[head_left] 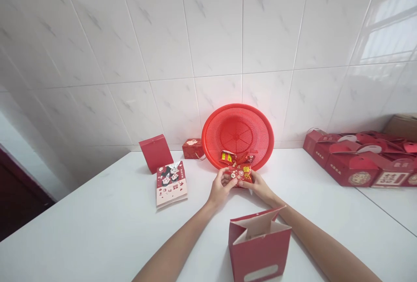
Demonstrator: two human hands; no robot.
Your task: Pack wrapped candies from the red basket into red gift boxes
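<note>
My left hand (222,185) and my right hand (259,185) hold a small red packet (240,175) with gold and white print between them, fingers closed on its two sides. Just behind them, a round red plastic basket (236,112) leans against the wall, with a yellow-and-red packet (227,157) and other small red items in its lower part. Nearer to me, between my forearms, an open dark red paper bag (259,253) stands upright; its inside is mostly hidden.
A printed bag (171,184) lies to the left before a standing red bag (157,153). Beside the basket sits a small red box (192,148). Several red gift boxes (353,167) line the right of the white table (97,221). Behind is a tiled wall.
</note>
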